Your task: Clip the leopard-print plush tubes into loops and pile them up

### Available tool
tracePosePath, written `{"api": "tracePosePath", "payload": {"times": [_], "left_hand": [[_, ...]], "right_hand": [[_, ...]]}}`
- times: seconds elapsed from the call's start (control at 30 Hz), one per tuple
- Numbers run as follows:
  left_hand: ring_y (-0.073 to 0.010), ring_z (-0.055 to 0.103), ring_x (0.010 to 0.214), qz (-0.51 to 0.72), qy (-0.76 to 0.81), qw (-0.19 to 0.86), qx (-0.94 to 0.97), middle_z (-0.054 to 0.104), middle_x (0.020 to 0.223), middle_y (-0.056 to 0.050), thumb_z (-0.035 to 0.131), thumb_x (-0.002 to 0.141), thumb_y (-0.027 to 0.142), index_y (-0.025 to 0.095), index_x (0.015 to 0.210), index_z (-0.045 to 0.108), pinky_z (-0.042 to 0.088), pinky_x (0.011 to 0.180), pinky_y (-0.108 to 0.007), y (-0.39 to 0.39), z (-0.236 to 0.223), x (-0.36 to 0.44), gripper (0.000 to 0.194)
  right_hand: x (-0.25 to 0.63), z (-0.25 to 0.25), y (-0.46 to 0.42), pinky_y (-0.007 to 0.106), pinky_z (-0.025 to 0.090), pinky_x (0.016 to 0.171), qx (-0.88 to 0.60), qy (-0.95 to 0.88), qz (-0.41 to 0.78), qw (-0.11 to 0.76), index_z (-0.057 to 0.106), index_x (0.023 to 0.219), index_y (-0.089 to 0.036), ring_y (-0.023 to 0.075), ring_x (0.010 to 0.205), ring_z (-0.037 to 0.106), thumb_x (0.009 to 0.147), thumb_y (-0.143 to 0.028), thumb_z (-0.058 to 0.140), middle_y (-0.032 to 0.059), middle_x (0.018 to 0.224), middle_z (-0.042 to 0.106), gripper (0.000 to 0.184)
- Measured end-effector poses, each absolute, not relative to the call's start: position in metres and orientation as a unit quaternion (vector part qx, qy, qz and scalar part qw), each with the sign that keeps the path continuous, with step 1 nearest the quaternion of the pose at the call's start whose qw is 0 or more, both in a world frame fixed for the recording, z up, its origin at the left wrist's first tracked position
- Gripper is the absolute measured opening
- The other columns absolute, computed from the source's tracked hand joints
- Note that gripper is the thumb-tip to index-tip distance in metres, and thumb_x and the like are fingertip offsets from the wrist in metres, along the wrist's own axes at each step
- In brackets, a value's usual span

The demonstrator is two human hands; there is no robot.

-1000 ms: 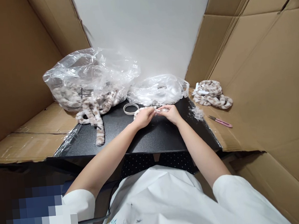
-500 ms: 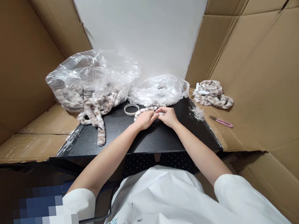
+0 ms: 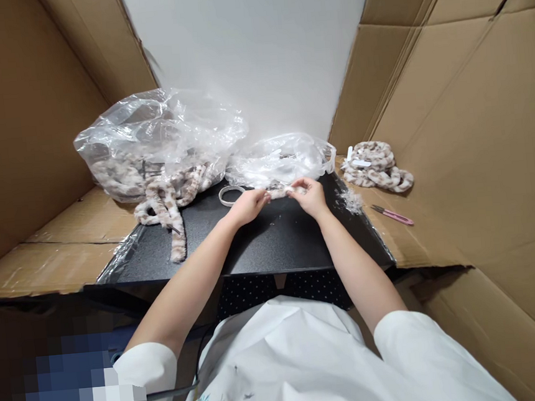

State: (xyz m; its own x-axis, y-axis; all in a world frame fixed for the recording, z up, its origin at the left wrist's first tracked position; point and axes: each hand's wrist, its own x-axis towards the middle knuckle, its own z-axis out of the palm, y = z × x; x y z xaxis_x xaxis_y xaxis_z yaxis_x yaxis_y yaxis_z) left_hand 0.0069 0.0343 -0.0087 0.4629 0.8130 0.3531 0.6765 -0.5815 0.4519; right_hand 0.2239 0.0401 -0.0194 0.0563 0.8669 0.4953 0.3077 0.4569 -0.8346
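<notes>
Black, finely speckled tabletop (image 3: pixel 271 244): hard, flat; landmark for all positions. On its rear left, a large clear crinkled plastic bag (image 3: pixel 157 119); at its rear centre, a smaller milky plastic bag (image 3: pixel 283 161). Off its right edge, a looped bundle of mottled cream-and-brown fluffy strips (image 3: pixel 378 156) with white tags.

Above the tabletop's rear middle, the left hand (image 3: pixel 249 207) and right hand (image 3: pixel 311 198) pinch a mottled cream-and-brown plush strip (image 3: pixel 277 194), fingertips closed narrowly, a short span between.

Handling (judged): light, soft, limp, not fragile; pile may slip or shed, so grip through to the core, close to the worked section.

Off the tabletop's right edge, slim pink-handled snips (image 3: pixel 393 216); on its rear, a pale thin ring (image 3: pixel 226 203); at its right edge, wispy white fluff (image 3: pixel 352 202).
</notes>
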Motion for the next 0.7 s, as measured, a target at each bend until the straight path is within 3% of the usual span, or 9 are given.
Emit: {"api": "tracePosePath", "payload": {"times": [0.17, 0.27, 0.33, 0.4, 0.5, 0.6, 0.7], "left_hand": [[-0.0222, 0.057, 0.079, 0.254, 0.51, 0.044, 0.82, 0.063, 0.079, -0.009, 0.038, 0.093, 0.032, 0.018, 0.078, 0.059, 0.043, 0.076, -0.033, 0.039, -0.002, -0.014, 0.029], [-0.0256, 0.057, 0.103, 0.301, 0.459, 0.039, 0.835, 0.065, 0.107, -0.012, 0.045, 0.089, 0.032, 0.016, 0.101, 0.061, 0.042, 0.093, -0.037, 0.034, 0.001, -0.004, 0.026], [-0.0241, 0.057, 0.108, 0.312, 0.41, 0.088, 0.852, 0.064, 0.115, -0.012, 0.045, 0.091, 0.034, 0.016, 0.116, 0.057, 0.042, 0.095, -0.035, 0.029, 0.0, 0.009, 0.033], [-0.0215, 0.061, 0.095, 0.29, 0.397, 0.134, 0.86, 0.067, 0.103, -0.01, 0.039, 0.094, 0.034, 0.015, 0.113, 0.058, 0.045, 0.086, -0.032, 0.025, -0.003, 0.023, 0.032], [-0.0185, 0.057, 0.071, 0.259, 0.427, 0.136, 0.855, 0.064, 0.076, -0.006, 0.036, 0.096, 0.034, 0.016, 0.087, 0.06, 0.042, 0.07, -0.029, 0.024, -0.009, 0.032, 0.031], [-0.0171, 0.052, 0.062, 0.268, 0.448, 0.111, 0.846, 0.059, 0.067, -0.004, 0.037, 0.095, 0.033, 0.018, 0.075, 0.054, 0.036, 0.062, -0.028, 0.025, -0.014, 0.03, 0.03], [-0.0168, 0.05, 0.06, 0.276, 0.454, 0.101, 0.841, 0.057, 0.064, -0.003, 0.037, 0.094, 0.035, 0.019, 0.072, 0.051, 0.033, 0.06, -0.027, 0.025, -0.015, 0.025, 0.031]], "right_hand": [[0.244, -0.02, 0.05, 0.032, 0.052, 0.069, -0.479, -0.591, 0.242, 0.602, 0.062, 0.075, -0.019, 0.0207, 0.072, 0.064, 0.059, -0.038, 0.076, 0.0037, 0.075, 0.068, 0.028], [0.236, -0.023, 0.049, 0.031, 0.053, 0.066, -0.454, -0.608, 0.299, 0.578, 0.061, 0.076, -0.019, 0.0201, 0.07, 0.065, 0.056, -0.041, 0.078, 0.0038, 0.077, 0.068, 0.035], [0.227, -0.024, 0.046, 0.033, 0.054, 0.07, -0.428, -0.631, 0.334, 0.554, 0.061, 0.077, -0.019, 0.0209, 0.074, 0.066, 0.055, -0.043, 0.08, 0.0044, 0.079, 0.069, 0.038], [0.22, -0.024, 0.043, 0.034, 0.054, 0.073, -0.409, -0.641, 0.362, 0.539, 0.061, 0.077, -0.019, 0.0217, 0.077, 0.067, 0.054, -0.044, 0.081, 0.0046, 0.079, 0.069, 0.039], [0.217, -0.022, 0.04, 0.035, 0.054, 0.077, -0.402, -0.646, 0.375, 0.53, 0.063, 0.076, -0.018, 0.0219, 0.079, 0.067, 0.051, -0.043, 0.083, 0.0046, 0.079, 0.07, 0.04], [0.222, -0.019, 0.04, 0.034, 0.053, 0.079, -0.404, -0.649, 0.365, 0.531, 0.067, 0.079, -0.017, 0.0211, 0.082, 0.067, 0.051, -0.042, 0.084, 0.005, 0.084, 0.072, 0.041], [0.227, -0.019, 0.04, 0.032, 0.054, 0.069, -0.411, -0.639, 0.385, 0.524, 0.07, 0.079, -0.017, 0.0182, 0.07, 0.065, 0.052, -0.044, 0.083, 0.0044, 0.08, 0.072, 0.04]]}}
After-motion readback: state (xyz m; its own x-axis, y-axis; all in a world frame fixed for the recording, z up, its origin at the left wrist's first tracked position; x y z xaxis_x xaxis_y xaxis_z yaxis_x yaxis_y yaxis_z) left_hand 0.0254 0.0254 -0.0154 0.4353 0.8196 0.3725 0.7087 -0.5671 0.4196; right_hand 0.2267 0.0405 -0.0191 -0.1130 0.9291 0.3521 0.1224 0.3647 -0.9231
